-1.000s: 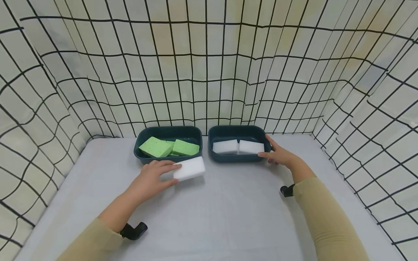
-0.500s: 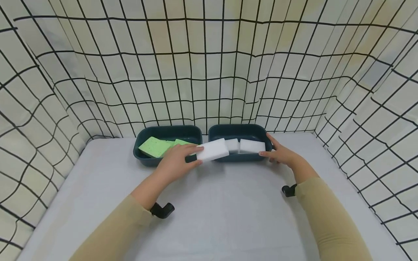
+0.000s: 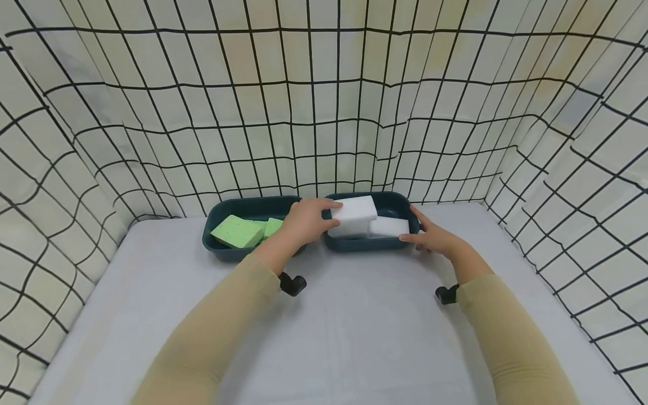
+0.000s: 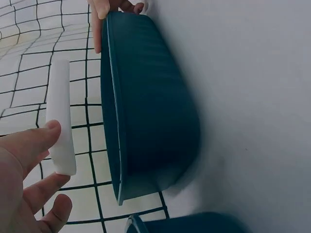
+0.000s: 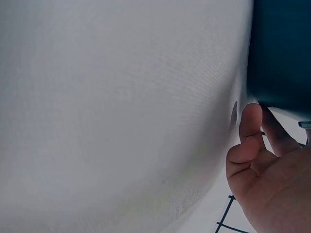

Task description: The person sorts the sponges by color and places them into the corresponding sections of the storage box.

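My left hand (image 3: 304,220) pinches a white sponge block (image 3: 358,207) between thumb and fingers, over the left part of the right-hand dark teal bin (image 3: 372,245). In the left wrist view the white sponge block (image 4: 60,97) is seen edge-on, above the rim of the bin (image 4: 150,107). Two more white sponges (image 3: 388,226) lie in that bin, one partly covered by the held block. At the bin's right end my right hand (image 3: 434,236) grips the rim. The right wrist view shows some of its fingers curled by the bin's outer wall (image 5: 282,53).
Just left stands a second teal bin (image 3: 223,254) with several green sponges (image 3: 238,231), partly hidden behind my left hand. Both bins sit at the back of a white-covered table (image 3: 354,326). A black wire grid (image 3: 314,124) with pale backing rises behind and at both sides.
My left hand has carried the white sponge block rightward and away from me, from in front of the left bin to above the right one. The right hand has stayed at the bin's end.
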Demonstrator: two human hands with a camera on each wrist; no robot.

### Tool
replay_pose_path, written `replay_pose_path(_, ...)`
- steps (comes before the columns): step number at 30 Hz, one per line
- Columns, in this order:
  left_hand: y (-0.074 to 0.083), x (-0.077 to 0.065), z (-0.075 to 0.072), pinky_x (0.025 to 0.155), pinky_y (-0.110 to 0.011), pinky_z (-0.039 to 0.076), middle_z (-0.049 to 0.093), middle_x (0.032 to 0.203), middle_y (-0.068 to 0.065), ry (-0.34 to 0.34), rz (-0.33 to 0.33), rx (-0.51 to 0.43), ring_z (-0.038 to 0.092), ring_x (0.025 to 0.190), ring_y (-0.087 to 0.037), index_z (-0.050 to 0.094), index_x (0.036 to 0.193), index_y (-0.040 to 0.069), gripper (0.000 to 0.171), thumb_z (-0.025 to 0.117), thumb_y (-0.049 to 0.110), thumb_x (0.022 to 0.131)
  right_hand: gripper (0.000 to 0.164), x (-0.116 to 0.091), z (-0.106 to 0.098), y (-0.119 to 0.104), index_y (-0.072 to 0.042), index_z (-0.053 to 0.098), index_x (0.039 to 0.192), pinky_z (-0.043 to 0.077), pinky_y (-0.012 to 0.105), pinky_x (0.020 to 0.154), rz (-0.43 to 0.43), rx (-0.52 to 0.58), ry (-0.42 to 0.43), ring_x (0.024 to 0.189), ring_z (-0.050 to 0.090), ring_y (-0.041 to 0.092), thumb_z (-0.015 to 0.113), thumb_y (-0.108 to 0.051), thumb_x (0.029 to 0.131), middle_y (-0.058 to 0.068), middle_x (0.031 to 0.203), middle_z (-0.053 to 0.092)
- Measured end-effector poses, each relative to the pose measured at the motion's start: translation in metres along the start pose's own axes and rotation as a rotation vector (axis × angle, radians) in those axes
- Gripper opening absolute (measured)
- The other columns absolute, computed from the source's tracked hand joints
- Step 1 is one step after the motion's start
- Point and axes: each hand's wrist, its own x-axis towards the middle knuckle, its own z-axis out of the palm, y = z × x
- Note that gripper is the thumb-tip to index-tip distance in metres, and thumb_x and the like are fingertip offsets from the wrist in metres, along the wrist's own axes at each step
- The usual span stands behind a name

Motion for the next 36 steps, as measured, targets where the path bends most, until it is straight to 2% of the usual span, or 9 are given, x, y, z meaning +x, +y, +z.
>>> replay_pose_path(4, 0.003, 0.021, 0.008, 0.11, -0.05, 0.031, 0.059, 0.14, -0.001, -0.046, -0.016, 0.041, 0.045, 0.135, -0.03, 0.055, 0.142, 0.037, 0.05, 0.067, 0.044, 0.094, 0.112, 0.001, 0.001, 0.001, -0.041, -0.014, 0.156, 0.038, 0.06, 0.105, -0.001, 0.003, 0.0, 0.113, 0.055, 0.034, 0.069, -0.063, 0.084, 0.023, 0.159, 0.015)
replay_pose_path(7, 0.005, 0.034, 0.014, 0.111, -0.052, 0.031, 0.061, 0.137, -0.003, -0.082, -0.027, 0.066, 0.043, 0.136, -0.033, 0.056, 0.142, 0.036, 0.05, 0.067, 0.043, 0.094, 0.112, 0.002, 0.001, 0.002, -0.042, -0.014, 0.156, 0.037, 0.06, 0.106, 0.005, 0.002, 0.006, 0.113, 0.055, 0.034, 0.069, -0.063, 0.084, 0.024, 0.158, 0.018)
replay_pose_path(15, 0.01, 0.055, 0.025, 0.111, -0.053, 0.028, 0.054, 0.145, -0.003, -0.117, -0.062, 0.072, 0.042, 0.135, -0.037, 0.058, 0.14, 0.031, 0.048, 0.069, 0.038, 0.093, 0.112, 0.001, 0.001, 0.001, -0.043, -0.013, 0.156, 0.037, 0.06, 0.107, 0.009, 0.004, 0.002, 0.116, 0.056, 0.035, 0.069, -0.064, 0.083, 0.023, 0.162, 0.011)
replay_pose_path(24, 0.017, 0.057, 0.023, 0.114, -0.052, 0.024, 0.052, 0.147, -0.004, -0.16, -0.113, 0.065, 0.033, 0.139, -0.039, 0.056, 0.142, 0.032, 0.051, 0.07, 0.035, 0.093, 0.11, 0.002, 0.002, -0.003, -0.044, -0.012, 0.156, 0.037, 0.059, 0.107, 0.018, 0.017, 0.002, 0.116, 0.056, 0.034, 0.069, -0.063, 0.084, 0.025, 0.156, 0.024)
replay_pose_path(31, 0.011, 0.056, 0.02, 0.114, -0.052, 0.027, 0.052, 0.146, -0.004, -0.125, -0.092, 0.031, 0.037, 0.138, -0.037, 0.053, 0.144, 0.035, 0.052, 0.068, 0.038, 0.094, 0.112, 0.003, 0.001, -0.003, -0.042, -0.012, 0.156, 0.039, 0.058, 0.106, 0.007, -0.002, -0.004, 0.116, 0.056, 0.034, 0.069, -0.064, 0.083, 0.023, 0.159, 0.019)
replay_pose_path(36, 0.01, 0.054, 0.017, 0.113, -0.054, 0.027, 0.052, 0.147, -0.005, -0.111, -0.078, 0.031, 0.036, 0.14, -0.039, 0.051, 0.145, 0.037, 0.054, 0.066, 0.041, 0.094, 0.112, 0.0, 0.0, -0.002, -0.04, -0.013, 0.157, 0.041, 0.055, 0.103, 0.008, -0.016, -0.01, 0.114, 0.056, 0.033, 0.068, -0.064, 0.084, 0.025, 0.153, 0.027)
